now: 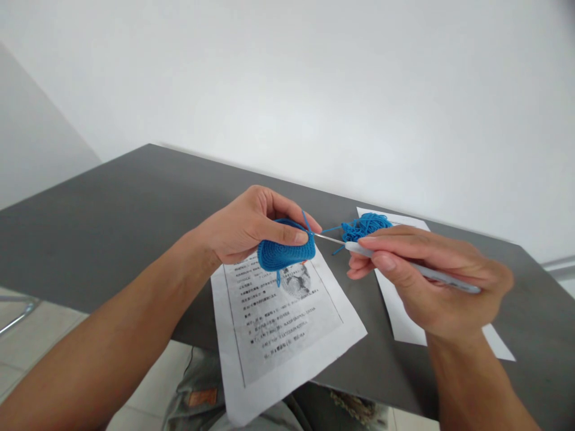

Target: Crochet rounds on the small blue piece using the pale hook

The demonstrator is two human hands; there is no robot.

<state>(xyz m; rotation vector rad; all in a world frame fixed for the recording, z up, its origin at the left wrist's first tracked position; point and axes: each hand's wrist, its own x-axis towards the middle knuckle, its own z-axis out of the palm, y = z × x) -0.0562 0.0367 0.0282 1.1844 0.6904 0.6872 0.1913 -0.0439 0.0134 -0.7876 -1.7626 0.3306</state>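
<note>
My left hand (265,224) pinches the upper edge of a blue crocheted piece (285,254), thumb in front and fingers behind. A short loop of yarn hangs below the piece. In my right hand (417,269) is a crochet hook (431,273) with a grey handle, held like a pen. Its metal shaft points left and meets the piece's right edge beside my left fingertips; the hook's very tip is hidden there. A blue strand runs from my left forefinger toward a loose heap of blue yarn (366,226) behind my right hand.
A printed sheet (287,335) with text and a picture lies under the piece and hangs over the front edge of the dark grey table (112,215). White paper (406,320) lies beneath the yarn and right hand. A white wall (287,90) stands behind the table.
</note>
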